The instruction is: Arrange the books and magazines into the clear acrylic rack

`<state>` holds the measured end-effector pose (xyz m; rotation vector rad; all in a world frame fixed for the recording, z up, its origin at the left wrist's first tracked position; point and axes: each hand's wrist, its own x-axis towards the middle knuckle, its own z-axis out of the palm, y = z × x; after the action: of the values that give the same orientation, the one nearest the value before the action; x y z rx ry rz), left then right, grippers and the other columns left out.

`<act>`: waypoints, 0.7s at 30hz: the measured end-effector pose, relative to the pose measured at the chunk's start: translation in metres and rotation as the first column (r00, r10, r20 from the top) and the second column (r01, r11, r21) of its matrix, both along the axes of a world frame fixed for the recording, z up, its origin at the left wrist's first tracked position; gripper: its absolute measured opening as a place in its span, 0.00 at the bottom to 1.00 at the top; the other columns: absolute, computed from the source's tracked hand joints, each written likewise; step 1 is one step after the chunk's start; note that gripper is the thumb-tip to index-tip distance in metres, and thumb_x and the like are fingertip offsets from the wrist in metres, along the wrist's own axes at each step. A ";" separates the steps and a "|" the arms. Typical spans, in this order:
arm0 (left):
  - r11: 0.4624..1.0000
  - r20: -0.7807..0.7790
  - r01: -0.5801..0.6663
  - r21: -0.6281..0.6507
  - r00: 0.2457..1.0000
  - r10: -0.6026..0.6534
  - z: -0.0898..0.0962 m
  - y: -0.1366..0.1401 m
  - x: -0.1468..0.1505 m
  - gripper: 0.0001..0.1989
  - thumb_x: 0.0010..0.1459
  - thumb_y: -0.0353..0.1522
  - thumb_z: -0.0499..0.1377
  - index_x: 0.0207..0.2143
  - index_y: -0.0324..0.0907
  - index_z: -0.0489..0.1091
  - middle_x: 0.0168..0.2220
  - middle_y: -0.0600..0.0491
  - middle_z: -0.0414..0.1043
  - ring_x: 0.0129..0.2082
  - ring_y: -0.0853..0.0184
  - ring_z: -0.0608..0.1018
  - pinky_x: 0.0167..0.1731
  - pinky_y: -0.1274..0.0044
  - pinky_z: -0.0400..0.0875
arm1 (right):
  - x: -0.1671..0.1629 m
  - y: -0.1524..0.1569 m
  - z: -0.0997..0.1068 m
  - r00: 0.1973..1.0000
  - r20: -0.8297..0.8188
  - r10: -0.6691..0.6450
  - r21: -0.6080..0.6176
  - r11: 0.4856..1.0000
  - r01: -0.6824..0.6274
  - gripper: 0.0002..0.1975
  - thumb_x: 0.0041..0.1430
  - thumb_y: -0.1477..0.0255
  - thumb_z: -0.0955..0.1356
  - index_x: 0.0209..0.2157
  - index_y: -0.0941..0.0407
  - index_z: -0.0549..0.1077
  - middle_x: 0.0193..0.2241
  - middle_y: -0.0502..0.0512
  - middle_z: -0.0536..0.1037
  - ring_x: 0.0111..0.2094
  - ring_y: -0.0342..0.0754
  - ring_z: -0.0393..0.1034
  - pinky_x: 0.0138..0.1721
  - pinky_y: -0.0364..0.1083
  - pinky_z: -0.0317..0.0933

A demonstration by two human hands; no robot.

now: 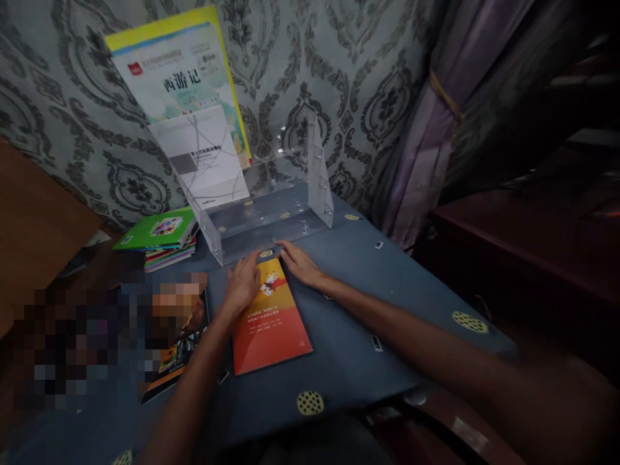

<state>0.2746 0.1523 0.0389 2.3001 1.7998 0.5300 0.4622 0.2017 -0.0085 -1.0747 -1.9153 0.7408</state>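
A book point(274, 332) with an orange and red cover lies flat on the table, a small white and red figure printed near its top. My left hand point(245, 283) rests along its upper left edge, fingers stretched forward. At the upper right corner is my right hand point(301, 265), fingers extended towards the far edge of the book. Neither hand is wrapped round anything. Just beyond both hands stands a clear acrylic book rack point(261, 219). In its left part, a white booklet point(213, 165) leans upright in front of a taller yellow-edged book point(181, 61).
Left of the rack is a stack of books point(159, 236) with a green one on top. A dark magazine point(181, 342), partly blurred out, lies left of my left forearm. Patterned wallpaper point(334, 71) and a tied purple curtain point(426, 142) rise behind the blue-covered table point(387, 303).
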 end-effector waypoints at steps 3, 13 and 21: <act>0.995 0.043 0.092 0.042 0.995 -0.094 -0.005 0.004 0.012 0.26 0.60 0.21 0.50 0.59 0.43 0.65 0.52 0.42 0.75 0.55 0.52 0.74 0.58 0.50 0.61 | 0.002 0.000 0.000 0.999 -0.053 0.013 -0.020 1.000 -0.014 0.21 0.71 0.65 0.55 0.61 0.56 0.61 0.42 0.58 0.80 0.48 0.53 0.73 0.57 0.56 0.62; 0.874 0.086 0.470 0.123 0.872 -0.481 -0.010 -0.024 0.014 0.26 0.57 0.19 0.48 0.57 0.38 0.67 0.55 0.42 0.73 0.59 0.58 0.71 0.59 0.61 0.65 | 0.001 0.001 0.001 0.996 -0.091 0.015 -0.036 0.999 -0.018 0.21 0.73 0.62 0.53 0.59 0.56 0.64 0.40 0.56 0.80 0.46 0.50 0.73 0.54 0.52 0.64; 0.838 0.082 0.545 -0.018 0.836 -0.542 0.007 -0.108 0.014 0.22 0.66 0.25 0.46 0.58 0.45 0.66 0.57 0.47 0.73 0.62 0.64 0.69 0.67 0.61 0.54 | -0.002 -0.015 0.006 0.997 0.080 0.011 0.034 0.999 -0.014 0.18 0.70 0.66 0.59 0.57 0.57 0.65 0.46 0.60 0.78 0.49 0.52 0.72 0.55 0.54 0.62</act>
<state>0.2883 0.0447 0.0458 2.5630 1.0224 0.4597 0.4605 0.1871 -0.0029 -1.0858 -1.9969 0.6782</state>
